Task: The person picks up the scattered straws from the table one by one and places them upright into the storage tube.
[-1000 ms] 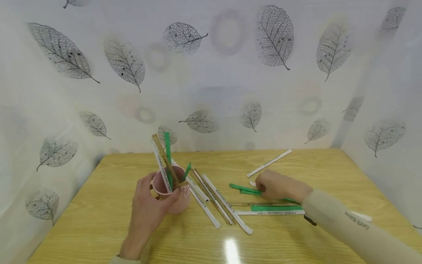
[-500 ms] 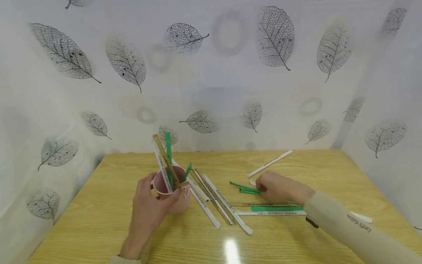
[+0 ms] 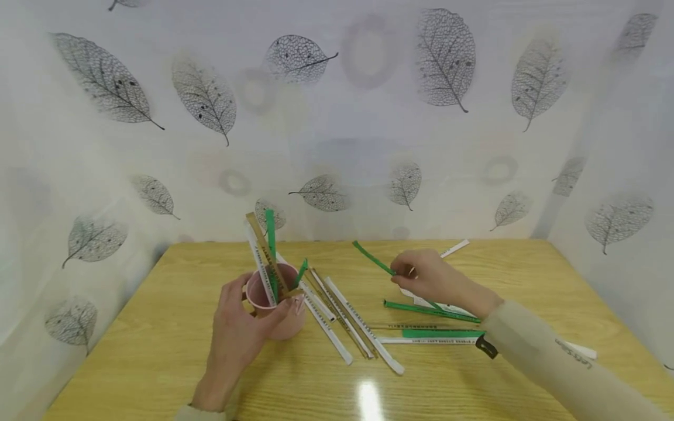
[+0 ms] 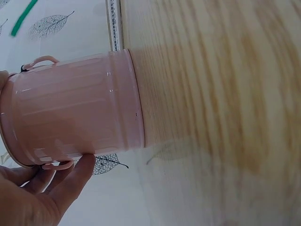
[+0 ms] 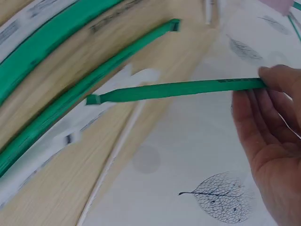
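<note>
The head view looks forward and down; both wrist views, nearer and tilted, share its table (image 3: 142,339).

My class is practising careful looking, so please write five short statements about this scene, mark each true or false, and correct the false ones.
1. The left hand holds the pink cup. True.
2. The right hand pinches a white strip. False: that hand pinches a green strip.
3. The cup lies on its side. False: it stands upright on the table.
4. A brown strip sticks up out of the cup. True.
5. The backdrop has a printed leaf pattern. True.
</note>
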Tool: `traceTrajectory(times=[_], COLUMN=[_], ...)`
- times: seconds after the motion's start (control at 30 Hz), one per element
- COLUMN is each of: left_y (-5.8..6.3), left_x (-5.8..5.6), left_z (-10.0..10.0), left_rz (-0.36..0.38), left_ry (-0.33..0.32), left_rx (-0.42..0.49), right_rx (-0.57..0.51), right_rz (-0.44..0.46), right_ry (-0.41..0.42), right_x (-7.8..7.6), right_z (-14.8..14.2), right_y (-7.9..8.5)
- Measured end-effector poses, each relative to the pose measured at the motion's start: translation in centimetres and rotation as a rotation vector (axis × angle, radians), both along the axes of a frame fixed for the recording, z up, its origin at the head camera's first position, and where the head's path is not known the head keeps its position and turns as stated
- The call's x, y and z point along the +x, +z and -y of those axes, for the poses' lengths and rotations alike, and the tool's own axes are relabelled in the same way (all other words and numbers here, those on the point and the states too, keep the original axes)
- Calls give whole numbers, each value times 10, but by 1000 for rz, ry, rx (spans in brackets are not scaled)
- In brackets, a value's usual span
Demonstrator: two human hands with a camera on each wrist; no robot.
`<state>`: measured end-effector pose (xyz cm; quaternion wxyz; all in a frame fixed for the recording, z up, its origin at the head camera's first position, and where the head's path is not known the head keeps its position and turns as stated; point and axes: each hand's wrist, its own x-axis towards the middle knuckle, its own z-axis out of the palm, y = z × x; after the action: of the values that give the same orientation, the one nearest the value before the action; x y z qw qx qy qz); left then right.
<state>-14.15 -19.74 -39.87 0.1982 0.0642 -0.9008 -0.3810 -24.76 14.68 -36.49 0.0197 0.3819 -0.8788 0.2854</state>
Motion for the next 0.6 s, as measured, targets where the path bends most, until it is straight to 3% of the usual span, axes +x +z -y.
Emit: traceTrajectory(times=[0.23, 0.43, 0.6], left_y=[-2, 0, 1], left_x=[-1, -1, 0], left_z=[0, -1, 0], left_rz=[-12, 0, 10], left_ry=[-8, -6, -9], left_rx=[10, 9, 14], right_rx=[-418, -697, -874], right_rz=[104, 218, 211], right_ry=[-37, 75, 170], right_x=[6, 31, 41], right_z=[28, 55, 80], right_y=[26, 57, 73])
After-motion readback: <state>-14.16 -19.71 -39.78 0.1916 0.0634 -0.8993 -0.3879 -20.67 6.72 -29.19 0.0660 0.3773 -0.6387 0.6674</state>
